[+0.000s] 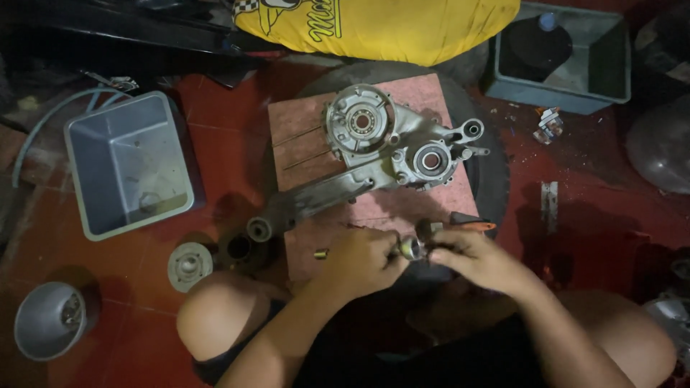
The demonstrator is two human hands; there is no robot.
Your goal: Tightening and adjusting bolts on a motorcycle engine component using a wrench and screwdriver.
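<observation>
Hands: your left hand [359, 260] and right hand [471, 256] both grasp a small round metal part [412, 247] between them | Place: just below the engine crankcase [392, 147] on the pink board [309, 129]; grey tub [129, 164] well left of the crankcase

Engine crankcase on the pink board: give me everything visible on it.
The engine crankcase is a bare, dull grey cast-metal half, lying flat with its open side up on the pink board, which sits on a tyre. A round housing at upper left holds a bearing with a reddish centre; a second ringed bore sits lower right, beside a small lug with an eye. A long arm runs down-left past the board's edge. Neither hand touches it; the left hand and right hand work nearer the person.
</observation>
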